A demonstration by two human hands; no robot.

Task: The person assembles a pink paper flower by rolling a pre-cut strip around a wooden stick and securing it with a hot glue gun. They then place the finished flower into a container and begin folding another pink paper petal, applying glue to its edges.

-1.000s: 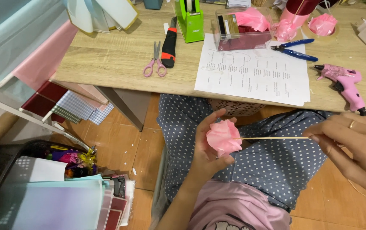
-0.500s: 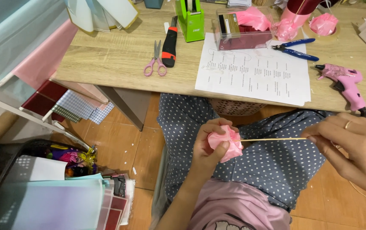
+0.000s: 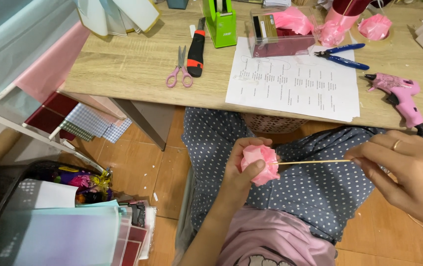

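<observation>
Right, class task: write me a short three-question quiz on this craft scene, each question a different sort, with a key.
1. True or false: the left hand holds the pink flower.
2. What do the right hand fingers pinch? A) scissors B) the thin stick C) glue gun
3. Fill in: on the table, the pink-handled scissors lie beside an orange and black ____.

Key: 1 true; 2 B; 3 knife.
</observation>
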